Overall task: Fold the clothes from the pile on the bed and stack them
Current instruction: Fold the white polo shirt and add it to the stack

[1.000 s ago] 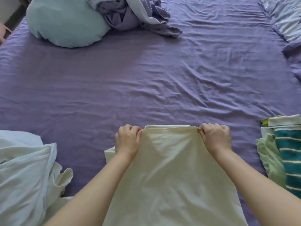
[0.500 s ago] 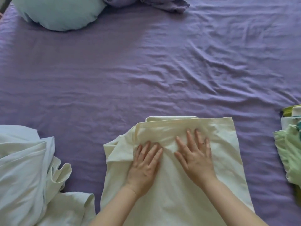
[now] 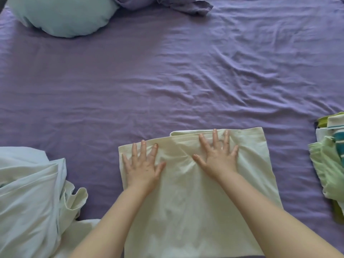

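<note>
Nearby, pale-blue sheet (image 3: 31,198) left, folded stack (image 3: 329,157) right

A plain cream cloth (image 3: 195,183) lies at lower centre on the purple bed sheet (image 3: 167,81). Pale blue fabric (image 3: 28,192) at lower left, pale blue pillow (image 3: 63,15) upper left. At right, light green clothes (image 3: 329,168) and a teal-and-white striped piece (image 3: 339,140).

My feed is evenly bright with soft daylight, strongest toward the upper right of the frame, where the purple sheet (image 3: 204,75) looks paler and its wrinkles catch the light. Shadows are faint: a soft dark band under the pale blue pillow (image 3: 61,17) at upper left, and thin ones beside the forearms at the bottom. No glare; detail is slightly soft and smeared throughout, and the wide lens bows the scene toward the edges, stretching the forearms.
</note>
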`<state>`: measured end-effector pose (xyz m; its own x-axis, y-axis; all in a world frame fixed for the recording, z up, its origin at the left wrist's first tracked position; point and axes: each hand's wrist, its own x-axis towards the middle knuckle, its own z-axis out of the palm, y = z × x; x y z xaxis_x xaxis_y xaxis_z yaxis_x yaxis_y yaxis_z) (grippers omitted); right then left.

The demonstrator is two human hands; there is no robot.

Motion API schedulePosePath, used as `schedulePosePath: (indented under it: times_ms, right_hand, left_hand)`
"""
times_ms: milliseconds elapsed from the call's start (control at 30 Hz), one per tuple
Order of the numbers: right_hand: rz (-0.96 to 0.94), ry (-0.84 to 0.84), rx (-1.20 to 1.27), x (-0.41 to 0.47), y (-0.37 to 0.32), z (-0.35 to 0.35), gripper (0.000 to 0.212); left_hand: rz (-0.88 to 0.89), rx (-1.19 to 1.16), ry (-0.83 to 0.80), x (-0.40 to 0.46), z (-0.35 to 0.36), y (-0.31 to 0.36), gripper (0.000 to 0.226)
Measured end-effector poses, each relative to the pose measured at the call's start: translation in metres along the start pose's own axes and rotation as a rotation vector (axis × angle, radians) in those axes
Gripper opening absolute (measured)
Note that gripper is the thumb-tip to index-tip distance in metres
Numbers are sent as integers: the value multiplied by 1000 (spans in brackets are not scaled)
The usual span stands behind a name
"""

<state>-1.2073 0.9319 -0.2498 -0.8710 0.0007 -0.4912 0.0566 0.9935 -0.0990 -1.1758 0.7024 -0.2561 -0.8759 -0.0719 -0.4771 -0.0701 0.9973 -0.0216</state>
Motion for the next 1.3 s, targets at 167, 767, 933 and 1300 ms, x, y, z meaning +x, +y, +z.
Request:
schedulePosePath:
  times_ms: [167, 767, 933, 1300]
  right_hand:
    - [-75, 7, -69, -66, 46, 24, 59]
    - [428, 77, 869, -138, 142, 16, 60]
    - [255, -168, 1499, -137, 135, -15, 59]
    - [-294, -129, 833, -136, -13, -49, 96]
  left_hand:
    - [231, 21, 30, -71, 11, 66, 61]
    - [288, -355, -89, -149, 25, 160, 49]
    - [110, -1342, -449, -140, -33, 188, 43]
    - [19, -2030, -449, -114, -74, 114, 71]
